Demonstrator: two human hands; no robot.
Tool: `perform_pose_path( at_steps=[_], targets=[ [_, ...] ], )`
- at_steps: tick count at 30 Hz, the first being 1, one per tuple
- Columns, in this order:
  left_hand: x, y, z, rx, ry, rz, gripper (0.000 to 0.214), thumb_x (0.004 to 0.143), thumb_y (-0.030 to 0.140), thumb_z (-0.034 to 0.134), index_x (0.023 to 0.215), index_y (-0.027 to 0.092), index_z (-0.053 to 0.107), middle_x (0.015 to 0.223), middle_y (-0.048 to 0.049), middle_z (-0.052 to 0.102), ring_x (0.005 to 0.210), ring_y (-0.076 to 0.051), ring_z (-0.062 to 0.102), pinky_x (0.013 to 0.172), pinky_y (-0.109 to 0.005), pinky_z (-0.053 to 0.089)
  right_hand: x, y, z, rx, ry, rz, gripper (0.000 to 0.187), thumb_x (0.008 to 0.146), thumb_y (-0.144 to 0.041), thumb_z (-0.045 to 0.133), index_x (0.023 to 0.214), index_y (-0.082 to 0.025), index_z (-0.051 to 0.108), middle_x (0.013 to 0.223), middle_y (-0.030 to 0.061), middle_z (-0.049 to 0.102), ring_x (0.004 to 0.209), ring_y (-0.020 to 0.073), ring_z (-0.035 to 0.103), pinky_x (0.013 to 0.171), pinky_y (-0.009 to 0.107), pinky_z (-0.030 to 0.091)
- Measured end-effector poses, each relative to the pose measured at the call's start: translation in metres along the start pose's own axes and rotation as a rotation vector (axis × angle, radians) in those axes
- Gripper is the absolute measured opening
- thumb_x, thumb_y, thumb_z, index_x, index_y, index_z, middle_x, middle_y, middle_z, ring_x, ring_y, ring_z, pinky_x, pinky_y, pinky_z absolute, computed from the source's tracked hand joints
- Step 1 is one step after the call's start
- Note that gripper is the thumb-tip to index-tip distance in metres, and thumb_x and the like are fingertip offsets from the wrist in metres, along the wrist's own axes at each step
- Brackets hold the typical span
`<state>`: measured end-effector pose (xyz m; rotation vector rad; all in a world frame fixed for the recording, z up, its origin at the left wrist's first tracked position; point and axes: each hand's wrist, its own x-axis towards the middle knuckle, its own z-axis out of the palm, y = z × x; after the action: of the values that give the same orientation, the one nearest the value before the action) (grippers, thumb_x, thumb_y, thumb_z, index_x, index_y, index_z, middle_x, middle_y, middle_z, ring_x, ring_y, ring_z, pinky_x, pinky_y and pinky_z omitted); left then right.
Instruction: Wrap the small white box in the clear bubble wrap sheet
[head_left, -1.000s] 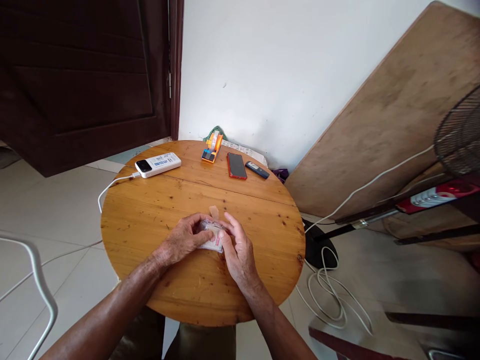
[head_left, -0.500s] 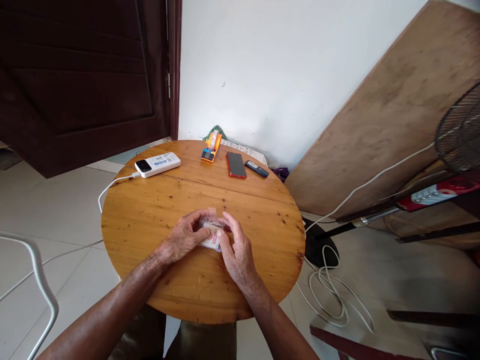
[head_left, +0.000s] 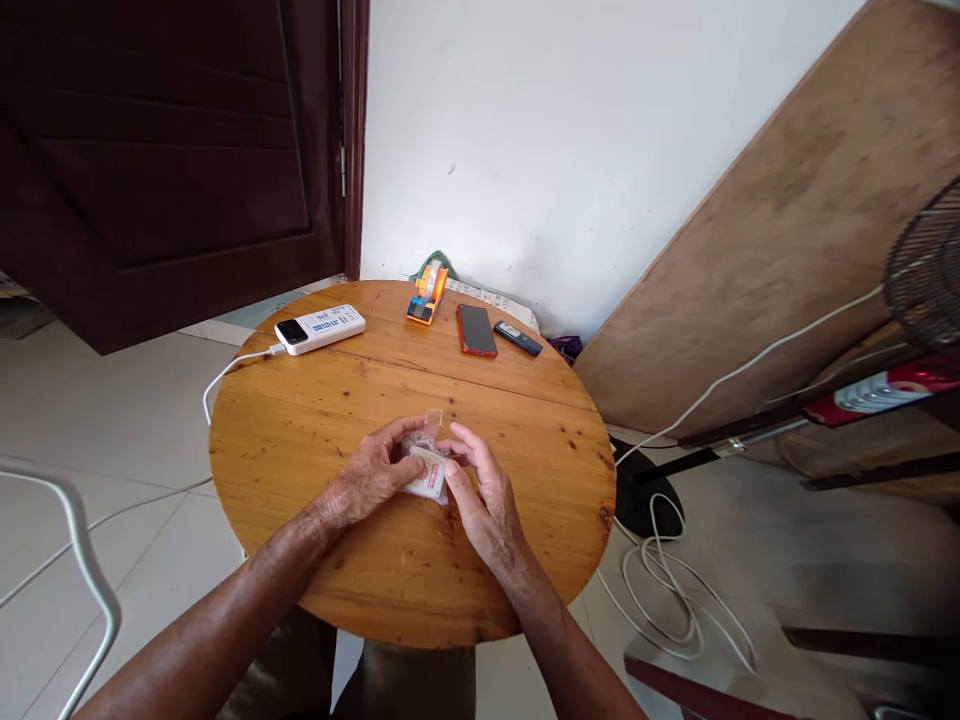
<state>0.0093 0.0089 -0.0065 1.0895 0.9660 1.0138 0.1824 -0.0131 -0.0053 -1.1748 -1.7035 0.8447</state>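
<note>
Both my hands meet over the middle of a round wooden table [head_left: 300, 430]. Between them lies a small pale packet [head_left: 426, 480] with reddish print, wrapped in clear film. My left hand [head_left: 375, 472] curls its fingers round the packet's left side. My right hand [head_left: 480, 490] pinches its right edge with thumb and fingers. A short strip of clear tape [head_left: 432, 424] sticks up from the packet's far side. Most of the packet is hidden under my fingers.
At the table's far edge lie a white power bank [head_left: 320, 329] with a white cable, an orange tape dispenser [head_left: 426, 293], a red-cased phone [head_left: 477, 330] and a small dark device [head_left: 517, 338]. A wooden board leans at the right, beside a fan [head_left: 926, 270] and floor cables.
The strip of tape has risen into view above the packet again. My right fingers have shifted slightly along the packet's right edge. The view has drifted a little.
</note>
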Motion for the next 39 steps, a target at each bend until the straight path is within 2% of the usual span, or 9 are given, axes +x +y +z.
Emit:
perform_pose_path(
  at_steps=[3,6,11,13,19,22,25,32,39],
  targets=[
    [0.001,-0.002,-0.001,0.005,0.006,-0.002,0.066,0.066,0.028,0.071,0.129,0.014,0.054,0.108,-0.0074,0.069,0.091,-0.021,0.064,0.081,-0.031,0.049,0.001,-0.001,-0.001,-0.04,0.055,-0.024,0.039,0.094,-0.028,0.05,0.133,-0.026,0.052,0.122,0.0077,0.066,0.111,0.0231,0.062,0.101,0.042,0.047],
    [0.001,-0.003,-0.002,0.039,0.012,0.016,0.065,0.067,0.026,0.071,0.129,0.016,0.055,0.113,-0.0078,0.068,0.093,-0.021,0.064,0.082,-0.031,0.049,0.011,0.001,-0.006,-0.015,0.085,0.024,0.043,0.091,-0.029,0.055,0.133,-0.026,0.052,0.12,0.0079,0.067,0.112,0.0236,0.062,0.102,0.044,0.046],
    [0.0,-0.004,-0.003,0.032,-0.036,0.051,0.062,0.071,0.024,0.068,0.131,0.017,0.055,0.118,-0.009,0.068,0.1,-0.023,0.064,0.083,-0.032,0.049,0.038,0.0,-0.01,0.139,-0.124,0.162,0.053,0.081,-0.028,0.065,0.133,-0.026,0.052,0.114,0.0061,0.07,0.107,0.0228,0.065,0.097,0.044,0.048],
    [0.0,-0.003,-0.003,0.021,-0.055,0.053,0.063,0.072,0.023,0.067,0.133,0.018,0.053,0.119,-0.0084,0.068,0.099,-0.023,0.064,0.082,-0.032,0.049,0.048,-0.002,-0.007,0.176,-0.136,0.185,0.05,0.08,-0.029,0.066,0.129,-0.025,0.055,0.109,0.0055,0.071,0.101,0.0221,0.066,0.091,0.042,0.051],
    [0.001,-0.002,-0.002,0.027,-0.022,0.021,0.072,0.069,0.021,0.066,0.138,0.016,0.048,0.115,-0.0086,0.068,0.094,-0.021,0.064,0.078,-0.03,0.05,0.061,-0.005,0.005,0.206,-0.031,0.12,0.032,0.076,-0.027,0.067,0.107,-0.021,0.066,0.083,0.0003,0.069,0.078,0.0171,0.065,0.08,0.034,0.052],
    [0.001,-0.002,-0.001,0.014,-0.003,0.006,0.075,0.067,0.023,0.067,0.138,0.014,0.046,0.117,-0.0099,0.067,0.096,-0.022,0.063,0.079,-0.03,0.05,0.061,-0.002,0.006,0.263,0.044,0.135,0.027,0.074,-0.027,0.067,0.101,-0.021,0.067,0.079,-0.0006,0.067,0.071,0.015,0.063,0.071,0.03,0.051],
    [0.002,-0.003,0.0,-0.007,0.017,0.013,0.072,0.066,0.023,0.069,0.135,0.014,0.049,0.119,-0.0099,0.066,0.1,-0.022,0.063,0.083,-0.031,0.05,0.059,0.001,0.005,0.292,0.085,0.13,0.024,0.074,-0.026,0.068,0.097,-0.021,0.067,0.078,-0.0009,0.068,0.07,0.0142,0.062,0.069,0.028,0.051],
    [0.004,-0.008,-0.003,-0.039,0.029,0.032,0.071,0.067,0.031,0.072,0.131,0.012,0.049,0.111,-0.0095,0.069,0.094,-0.021,0.066,0.082,-0.033,0.052,0.049,-0.007,0.001,0.184,0.046,0.016,0.02,0.079,-0.023,0.065,0.098,-0.021,0.067,0.079,-0.0005,0.07,0.071,0.0143,0.066,0.069,0.027,0.055],
    [0.003,-0.006,-0.005,0.18,0.121,0.071,0.065,0.071,0.04,0.071,0.127,0.01,0.056,0.113,-0.013,0.07,0.1,-0.025,0.067,0.088,-0.037,0.052,0.025,-0.01,0.005,-0.216,0.105,-0.256,0.02,0.086,-0.016,0.058,0.102,-0.023,0.068,0.087,0.0015,0.074,0.084,0.0178,0.07,0.083,0.033,0.054]
  ],
)
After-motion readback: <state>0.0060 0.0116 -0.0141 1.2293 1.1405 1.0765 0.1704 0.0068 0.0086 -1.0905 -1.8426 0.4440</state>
